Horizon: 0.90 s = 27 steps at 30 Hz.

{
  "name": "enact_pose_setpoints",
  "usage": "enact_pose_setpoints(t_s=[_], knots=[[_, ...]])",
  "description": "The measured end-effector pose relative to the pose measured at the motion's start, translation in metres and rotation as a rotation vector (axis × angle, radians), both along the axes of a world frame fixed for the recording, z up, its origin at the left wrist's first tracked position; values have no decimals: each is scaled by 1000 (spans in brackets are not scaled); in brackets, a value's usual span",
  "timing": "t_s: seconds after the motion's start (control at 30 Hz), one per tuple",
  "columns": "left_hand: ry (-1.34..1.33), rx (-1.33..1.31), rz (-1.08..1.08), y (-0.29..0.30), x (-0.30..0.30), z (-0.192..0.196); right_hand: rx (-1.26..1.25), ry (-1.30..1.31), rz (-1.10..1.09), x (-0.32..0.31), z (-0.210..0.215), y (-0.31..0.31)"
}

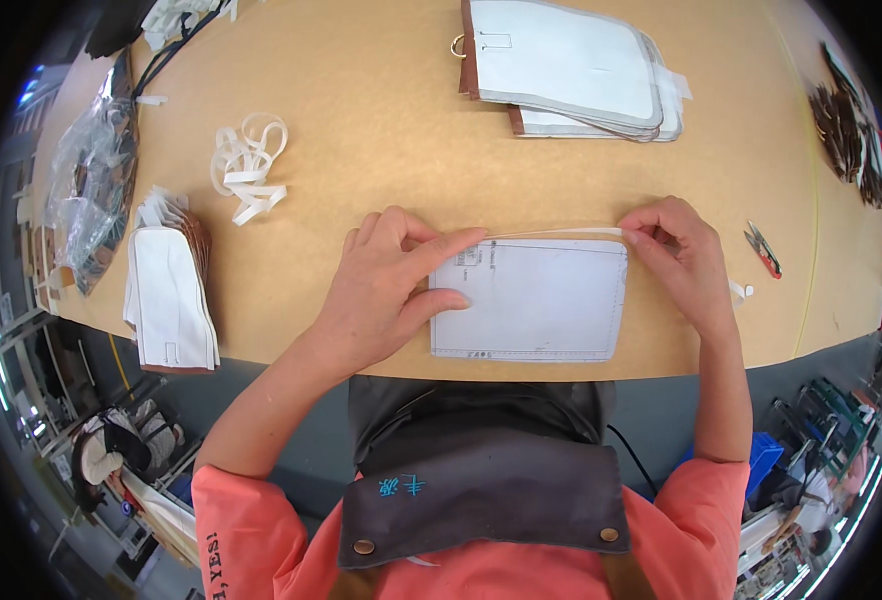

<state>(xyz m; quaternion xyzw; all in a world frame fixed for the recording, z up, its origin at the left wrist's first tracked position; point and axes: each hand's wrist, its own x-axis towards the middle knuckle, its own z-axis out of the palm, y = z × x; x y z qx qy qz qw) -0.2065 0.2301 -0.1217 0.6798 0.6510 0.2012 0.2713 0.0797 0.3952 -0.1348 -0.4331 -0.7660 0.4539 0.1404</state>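
Observation:
A flat white rectangular panel [541, 300] with rounded lower corners lies on the tan table near its front edge. Along the panel's top edge runs a thin white tape strip [561, 233]. My left hand [386, 285] rests on the panel's left side, its forefinger pressing the strip's left end. My right hand [676, 255] pinches the strip's right end at the panel's upper right corner.
A stack of similar white panels with brown edging [571, 65] lies at the back. A second stack [171, 285] sits at the left front edge, with loose white tape curls [248, 165] behind it. Small red snips [763, 249] lie to the right. A plastic bag [91, 180] is far left.

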Motion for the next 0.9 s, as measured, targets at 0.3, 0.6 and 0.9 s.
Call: enact_pose_setpoints(t_s=[0.3,0.6,0.9], knots=[[33,-4,21,1,2,2,4,27,2,1,0,-2],[33,-23,27,0,4,-1,96,-36,48,5,-2,-6],[-23,-3,48,-2,7,-1,213,-6,-1,11,-9,-19]])
